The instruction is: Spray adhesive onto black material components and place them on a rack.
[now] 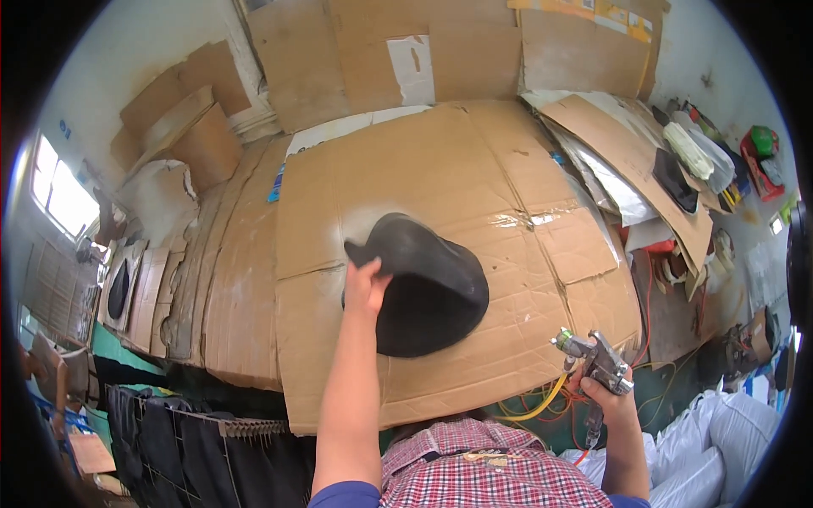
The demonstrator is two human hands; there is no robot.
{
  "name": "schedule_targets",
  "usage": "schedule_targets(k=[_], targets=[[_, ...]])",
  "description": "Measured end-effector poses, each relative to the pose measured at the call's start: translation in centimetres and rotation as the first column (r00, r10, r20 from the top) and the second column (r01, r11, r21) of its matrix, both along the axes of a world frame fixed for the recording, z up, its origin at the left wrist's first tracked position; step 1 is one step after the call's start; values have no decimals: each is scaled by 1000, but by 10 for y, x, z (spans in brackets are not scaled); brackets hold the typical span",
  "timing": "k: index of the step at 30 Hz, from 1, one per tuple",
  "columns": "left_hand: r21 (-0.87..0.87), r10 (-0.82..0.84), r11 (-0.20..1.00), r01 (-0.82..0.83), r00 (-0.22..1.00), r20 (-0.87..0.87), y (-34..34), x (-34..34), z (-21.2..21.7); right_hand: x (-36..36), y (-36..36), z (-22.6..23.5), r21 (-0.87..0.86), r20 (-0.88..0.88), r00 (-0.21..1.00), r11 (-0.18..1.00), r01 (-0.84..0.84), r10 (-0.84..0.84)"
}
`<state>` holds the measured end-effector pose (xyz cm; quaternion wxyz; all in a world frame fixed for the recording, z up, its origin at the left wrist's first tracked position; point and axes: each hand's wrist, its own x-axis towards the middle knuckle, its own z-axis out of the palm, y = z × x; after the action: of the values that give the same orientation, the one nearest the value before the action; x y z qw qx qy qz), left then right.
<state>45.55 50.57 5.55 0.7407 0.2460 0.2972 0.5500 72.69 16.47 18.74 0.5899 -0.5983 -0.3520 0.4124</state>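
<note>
A black, curved, hollow shell (432, 254), perhaps a hat or a cover, lies on the brown cardboard sheet (406, 178) in front of me. My left hand (366, 286) pinches its left edge, near a small upturned tip; part of the grip is hidden by the hand. Off to the right, past the cardboard's near edge, my right hand (605, 398) is wrapped round the handle of a metal spray gun (600, 360). The gun's nozzle points left, level with the near part of the cardboard. A yellow hose (542, 402) runs up to the gun.
More cardboard (246, 279) covers the surface at left, and tall cardboard panels (339, 59) stand behind. A messy pile of sheets (627, 152) leans at right. Orange hoses lie on the green floor. Dark pieces hang on a rack (195, 449) lower left; white sacks (711, 440) lie lower right.
</note>
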Motion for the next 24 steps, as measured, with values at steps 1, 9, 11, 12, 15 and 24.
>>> schedule_targets(k=[1,9,11,12,15,24], targets=[[46,15,999,-16,999,37,11,2,20,-2,1,0,-1,8,999,999,-36,36],[427,-39,902,-58,976,216,13,-30,178,-18,11,-28,-82,4,976,973,-217,218],[417,29,900,-123,974,226,2,-58,192,-28,20,-29,-89,-54,958,954,-286,282],[404,72,899,-169,967,244,-7,-74,198,-35,23,-29,-84,-63,946,943,-321,317],[384,116,903,-193,970,215,-32,-116,214,-65,30,-22,-132,-153,924,919,-371,351],[316,348,860,-402,913,215,-165,-219,228,-110,35,-37,-129,-94,793,782,-609,602]])
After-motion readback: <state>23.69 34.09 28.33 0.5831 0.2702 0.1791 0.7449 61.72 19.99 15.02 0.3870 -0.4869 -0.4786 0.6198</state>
